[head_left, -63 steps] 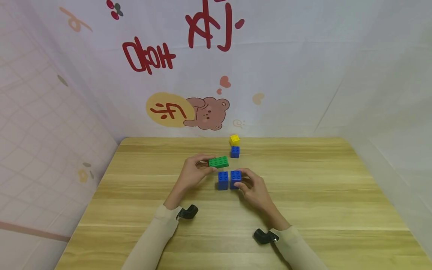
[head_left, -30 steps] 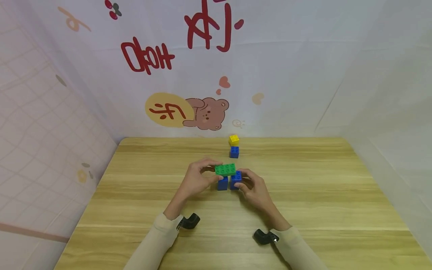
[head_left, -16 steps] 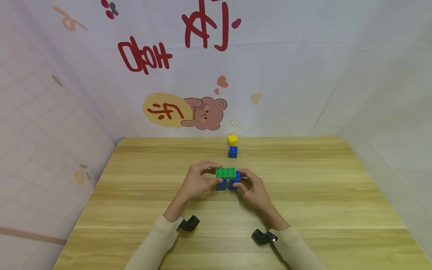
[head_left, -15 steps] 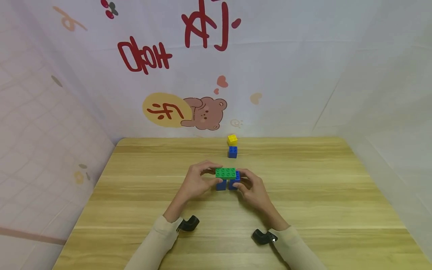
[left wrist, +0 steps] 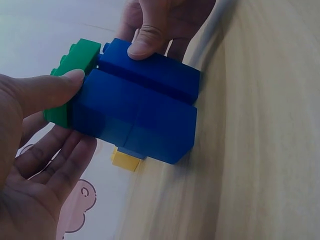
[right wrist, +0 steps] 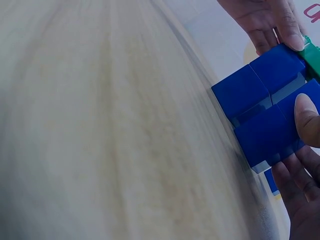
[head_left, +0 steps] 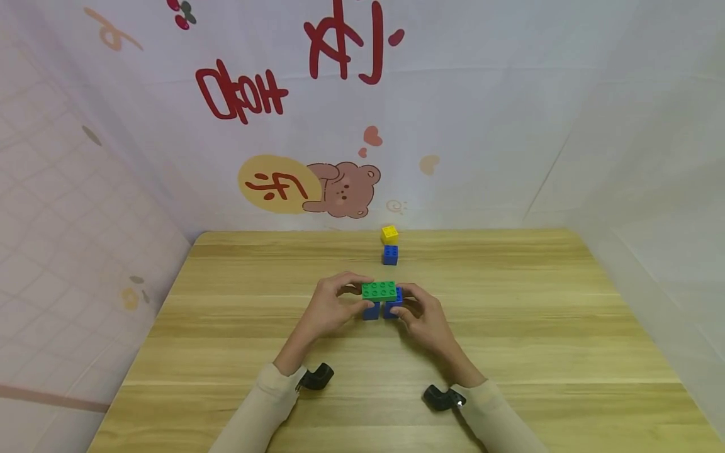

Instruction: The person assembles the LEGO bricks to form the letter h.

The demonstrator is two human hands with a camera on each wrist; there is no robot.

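Note:
My left hand (head_left: 334, 302) pinches a long green toy building brick (head_left: 379, 290) between thumb and fingers. The brick lies across the tops of two blue brick stacks standing side by side. Each stack is two blue bricks tall, with a seam in the left stack (left wrist: 135, 117) showing in the left wrist view. My right hand (head_left: 425, 318) grips the right stack (right wrist: 270, 132), thumb on its near side. A few studs of that right stack show beside the green brick's right end. In the left wrist view a narrow gap runs between the stacks.
Behind the hands stand a small blue brick (head_left: 391, 255) and a yellow brick (head_left: 389, 234) near the back edge of the wooden table (head_left: 510, 352). A white cloth wall (head_left: 481, 126) with printed drawings rises behind the table.
The left hand has carried the green brick rightward and nearer, from behind the left stack to across the tops of both. The right hand has stayed on the right stack.

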